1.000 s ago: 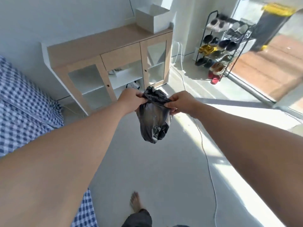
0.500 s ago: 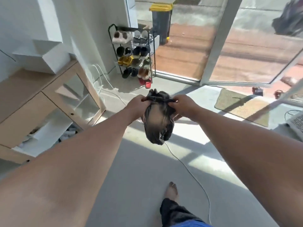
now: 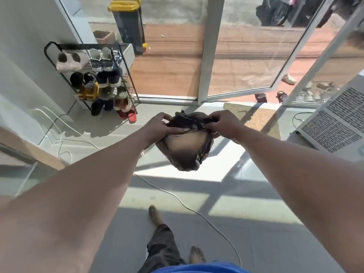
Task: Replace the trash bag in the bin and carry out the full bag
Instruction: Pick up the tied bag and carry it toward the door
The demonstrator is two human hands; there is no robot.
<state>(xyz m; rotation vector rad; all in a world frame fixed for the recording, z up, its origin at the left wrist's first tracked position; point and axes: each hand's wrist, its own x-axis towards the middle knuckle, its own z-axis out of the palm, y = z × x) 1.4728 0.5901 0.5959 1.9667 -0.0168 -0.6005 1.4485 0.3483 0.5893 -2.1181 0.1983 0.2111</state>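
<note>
A small dark trash bag (image 3: pixel 187 146) hangs in front of me at about waist height, full and bunched at the top. My left hand (image 3: pixel 157 126) grips the left side of its gathered mouth. My right hand (image 3: pixel 224 123) grips the right side. Sunlight shines through the thin plastic, so the middle looks brownish. The bag's contents are hidden. Outside, beyond the glass, stands a dark wheeled bin with a yellow lid (image 3: pixel 128 22).
A black shoe rack (image 3: pixel 94 79) full of shoes stands by the left wall. A white cable (image 3: pixel 187 207) snakes across the grey floor. A glass door (image 3: pixel 275 62) stands open ahead, with a doormat (image 3: pixel 254 117) at the threshold. A white vented unit (image 3: pixel 334 123) sits at right.
The view has swung right from the wooden cabinet towards the open glass door, and I have stepped forward. Both hands keep hold of the bag's top.
</note>
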